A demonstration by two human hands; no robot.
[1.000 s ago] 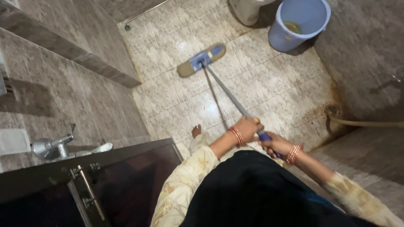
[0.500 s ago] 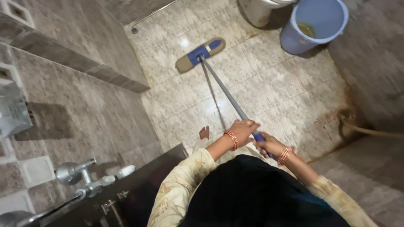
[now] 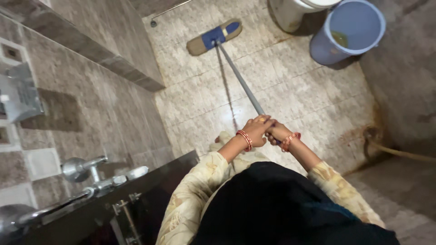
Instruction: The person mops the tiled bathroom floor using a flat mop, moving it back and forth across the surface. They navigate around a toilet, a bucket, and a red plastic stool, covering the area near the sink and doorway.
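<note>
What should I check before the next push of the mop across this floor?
1. Left hand on the mop handle: closed around it, ok.
2. Right hand on the handle: closed just behind the left, ok.
3. Mop head flat on the tiled floor: ok.
4. Bucket apart from the mop head: ok, it stands off to the side.
5. Hose on the floor apart from the handle: ok.
6. Floor wet or dry ahead: cannot tell.
</note>
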